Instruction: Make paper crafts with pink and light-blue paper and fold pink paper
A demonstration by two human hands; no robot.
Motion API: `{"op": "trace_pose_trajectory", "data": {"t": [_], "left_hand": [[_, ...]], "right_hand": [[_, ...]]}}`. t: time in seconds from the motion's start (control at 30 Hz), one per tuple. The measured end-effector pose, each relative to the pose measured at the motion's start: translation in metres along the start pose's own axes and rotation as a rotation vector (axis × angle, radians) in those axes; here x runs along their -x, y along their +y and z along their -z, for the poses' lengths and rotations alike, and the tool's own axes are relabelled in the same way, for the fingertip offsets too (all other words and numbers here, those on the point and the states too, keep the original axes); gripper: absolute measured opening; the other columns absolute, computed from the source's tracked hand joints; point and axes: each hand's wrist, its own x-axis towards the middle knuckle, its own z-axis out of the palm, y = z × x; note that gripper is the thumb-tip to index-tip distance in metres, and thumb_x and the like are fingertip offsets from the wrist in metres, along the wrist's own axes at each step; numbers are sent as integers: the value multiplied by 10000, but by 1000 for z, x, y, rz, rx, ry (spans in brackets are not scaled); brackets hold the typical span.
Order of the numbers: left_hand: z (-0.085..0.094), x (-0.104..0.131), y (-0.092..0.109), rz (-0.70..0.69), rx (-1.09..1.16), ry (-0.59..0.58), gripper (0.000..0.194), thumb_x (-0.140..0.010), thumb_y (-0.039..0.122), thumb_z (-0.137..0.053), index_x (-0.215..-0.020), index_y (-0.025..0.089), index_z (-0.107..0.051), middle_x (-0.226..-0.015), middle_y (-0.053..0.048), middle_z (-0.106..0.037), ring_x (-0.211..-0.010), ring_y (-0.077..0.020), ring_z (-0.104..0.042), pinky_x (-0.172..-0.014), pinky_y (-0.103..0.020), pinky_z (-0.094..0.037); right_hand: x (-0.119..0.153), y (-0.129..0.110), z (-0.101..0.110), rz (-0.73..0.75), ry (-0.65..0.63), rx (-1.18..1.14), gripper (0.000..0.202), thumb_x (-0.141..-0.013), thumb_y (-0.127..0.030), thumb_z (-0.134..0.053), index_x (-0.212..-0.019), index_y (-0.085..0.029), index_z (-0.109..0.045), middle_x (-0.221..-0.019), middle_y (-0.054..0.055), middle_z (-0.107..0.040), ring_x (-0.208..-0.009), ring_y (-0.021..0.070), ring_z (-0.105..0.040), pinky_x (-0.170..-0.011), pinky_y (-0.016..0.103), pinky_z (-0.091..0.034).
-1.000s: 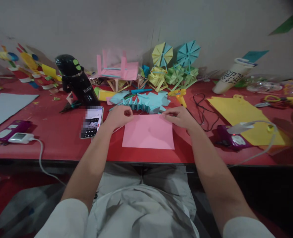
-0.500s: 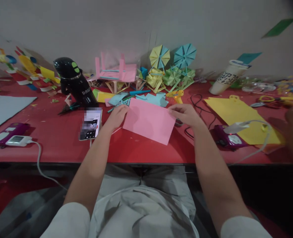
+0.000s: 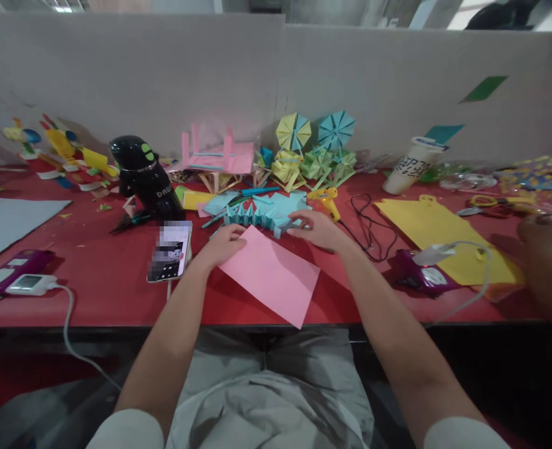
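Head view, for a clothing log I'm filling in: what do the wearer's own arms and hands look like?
The left hand and right hand are bare, with no gloves and no rings that I can make out. The forearms are bare too, with no watch or bracelet in sight. The left sleeve and right sleeve are plain, off-white and short.

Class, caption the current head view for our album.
Left hand on pink paper, right hand by blue folds.

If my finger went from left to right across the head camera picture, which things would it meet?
Pale sheet → phone → pink paper → white cup → scissors.
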Motion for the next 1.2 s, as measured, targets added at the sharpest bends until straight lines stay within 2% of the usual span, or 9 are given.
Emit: {"op": "trace_pose_trajectory", "data": {"t": [0.1,0.3,0.43,0.6,0.7,0.83,0.93,1.07,1.2], "left_hand": [[-1,4,3,-12,-45,-72,349,-701,203,-594,-1046,170,-632,-897,-66,-732,-715,-192,-685,-570,-255,-479],[-3,2,0,-87,-114,-44,331,-709,206,-583,-1032,164,-643,-852,-54,-724,-716,-184,-676,-567,-242,-463],[-5,1,-3,-133,-127,-28,317,-719,209,-580,-1027,167,-646,-842,-47,-715,-741,-184,-674,-601,-251,-468],[-7,2,1,-116,-116,-31,303,-721,188,-574,-1016,151,-635,-815,-42,-696,-708,-168,-652,-590,-243,-455],[-7,2,2,-91,-115,-25,310,-730,194,-575,-1031,148,-631,-767,-24,-671,-658,-158,-623,-556,-238,-431],[-7,0,-2,-107,-129,29,297,-753,201,-566,-1036,147,-641,-802,-37,-689,-696,-167,-630,-590,-251,-443],[-6,-3,-7,-142,-141,67,274,-787,229,-564,-1036,146,-644,-884,-67,-712,-775,-188,-651,-641,-274,-466],[-5,-8,-9,-231,-160,73,221,-826,271,-565,-989,144,-642,-928,-83,-710,-847,-204,-656,-728,-312,-487],[-7,-11,-4,-273,-125,80,148,-820,265,-576,-889,146,-628,-901,-78,-704,-858,-199,-660,-802,-334,-495]], "right_hand": [[-12,-3,-9,-16,-24,107,450,-725,-315,-747,-1145,-164,-689,-1078,107,-725,-732,164,-620,-723,322,-509],[-36,-9,-16,28,30,133,174,-752,-189,-647,-886,-151,-751,-813,52,-735,-719,172,-619,-727,303,-486],[-51,-11,-13,56,191,116,198,-768,-199,-627,-916,-158,-752,-891,76,-746,-771,195,-652,-777,330,-505],[-85,-1,-10,-51,184,64,305,-748,-150,-614,-1024,-113,-736,-924,111,-740,-822,215,-670,-827,366,-531],[-112,8,-14,-87,194,-36,418,-770,-185,-625,-1178,-108,-673,-1115,159,-702,-978,251,-677,-879,394,-544],[-131,13,-25,-64,252,-245,669,-797,-231,-613,-1446,-247,-455,-1486,118,-475,-1268,268,-563,-985,416,-515],[-117,9,-28,-67,197,-321,660,-769,-227,-635,-1412,-252,-488,-1512,111,-455,-1177,255,-621,-986,440,-520],[-68,-1,-22,-59,-103,-287,323,-814,-379,-658,-1060,-174,-703,-1036,122,-727,-894,228,-690,-862,420,-565],[-24,-7,-17,-69,-265,-250,361,-752,-407,-727,-1041,-193,-704,-969,76,-727,-863,194,-670,-816,346,-538]]}}
